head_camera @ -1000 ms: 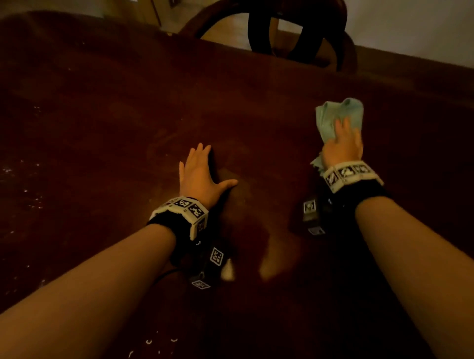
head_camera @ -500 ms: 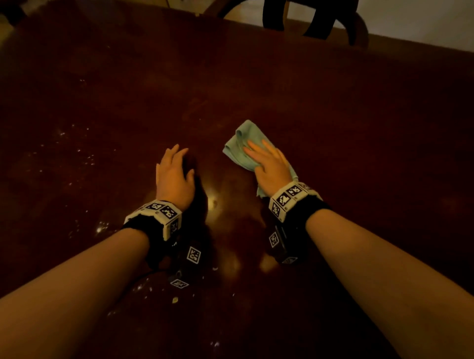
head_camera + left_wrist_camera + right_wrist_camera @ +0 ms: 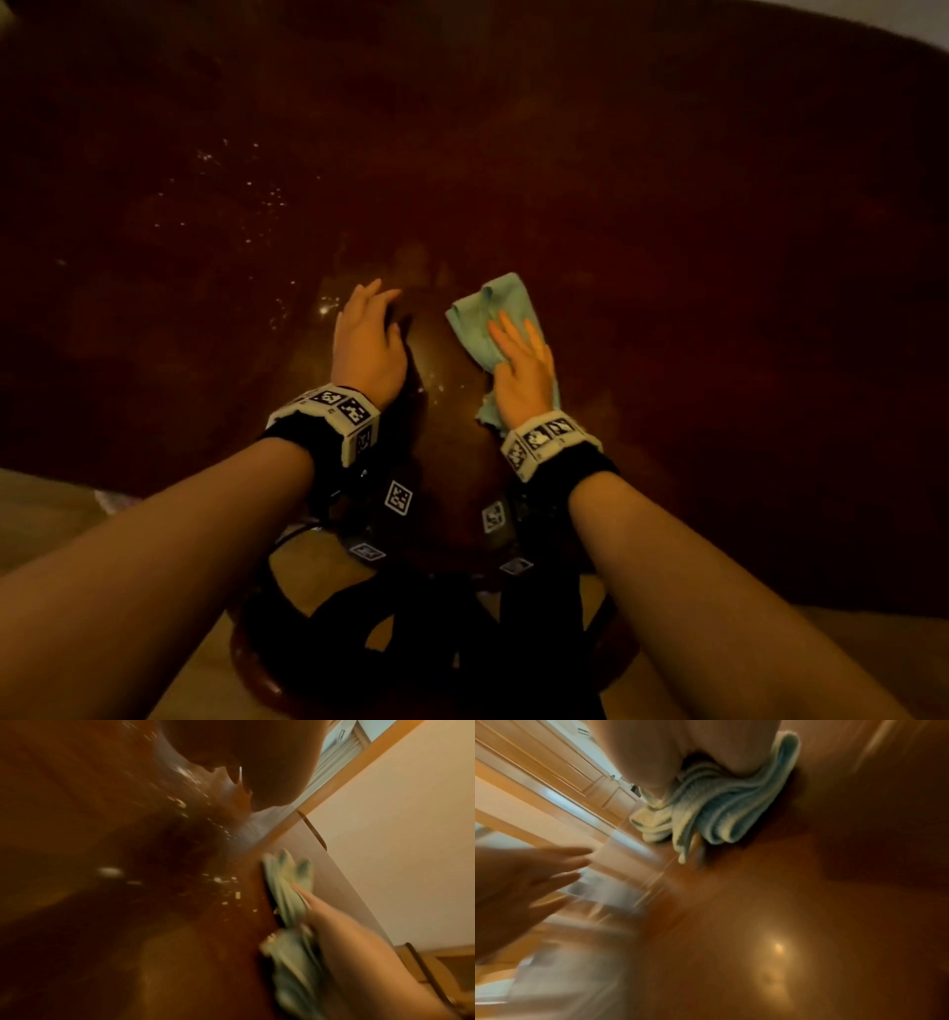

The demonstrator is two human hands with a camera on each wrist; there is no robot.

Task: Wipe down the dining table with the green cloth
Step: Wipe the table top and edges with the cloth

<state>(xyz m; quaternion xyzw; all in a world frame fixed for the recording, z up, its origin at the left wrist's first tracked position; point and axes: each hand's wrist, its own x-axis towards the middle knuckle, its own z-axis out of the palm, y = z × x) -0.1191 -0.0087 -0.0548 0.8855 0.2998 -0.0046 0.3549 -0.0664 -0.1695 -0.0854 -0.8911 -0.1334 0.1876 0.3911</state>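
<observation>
Nearest the camera in the head view: a dark chair back point(image 3: 411, 632) under the forearms, tucked against the near edge of the surface point(image 3: 719, 257), which is dark red-brown, glossy wood. Both wrists wear black bands with white marker tags.

Left hand point(image 3: 367, 344): flat on the surface, palm down, fingers straight and together, pointing away; its grip is loose and holds nothing. Pale crumbs or specks point(image 3: 246, 200) lie scattered on the wood left of and beyond this hand; the left wrist view shows them too, blurred.

Right hand point(image 3: 521, 370): just beside the left one, not touching it. Fingers extended, pressing the green cloth point(image 3: 488, 313) down on the surface, nothing curled round it. Cloth is bunched, pale green-blue, sticks out past the fingertips and also trails out at the wrist side. Right wrist view: folded cloth point(image 3: 721, 807) squashed under the palm, motion blur everywhere.

Beyond the hands: bare dark wood up to the far rim.
</observation>
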